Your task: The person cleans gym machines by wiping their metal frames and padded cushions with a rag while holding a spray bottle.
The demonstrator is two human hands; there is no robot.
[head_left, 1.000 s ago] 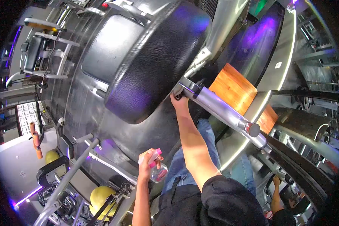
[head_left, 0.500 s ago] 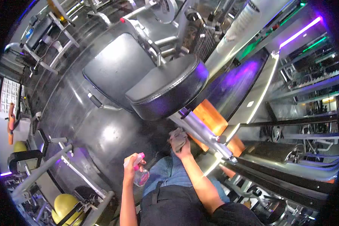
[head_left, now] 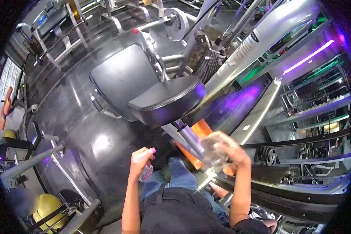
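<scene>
My left hand [head_left: 139, 163] is closed around a clear spray bottle [head_left: 146, 173] with a pink spray head, held in front of my lap. On the right, my right hand [head_left: 234, 151] grips a grey cloth [head_left: 213, 152], both blurred by motion. The cloth covers the lower end of the silver metal tube [head_left: 183, 139] of a gym machine; whether it presses on the metal I cannot tell. Above that tube sits a thick black pad [head_left: 167, 102], and beyond it a larger flat black pad [head_left: 123, 80].
An orange block [head_left: 202, 126] lies behind the tube. A thick silver frame post [head_left: 241, 54] rises at the upper right, by a mirrored wall [head_left: 316, 117]. Metal racks with yellow balls [head_left: 50, 210] stand at the lower left. Dark flooring [head_left: 78, 117] spreads across the left.
My right hand has moved right with the cloth, from beside my knee to the tube's lower end. My left hand still holds the spray bottle. The view has shifted slightly.
</scene>
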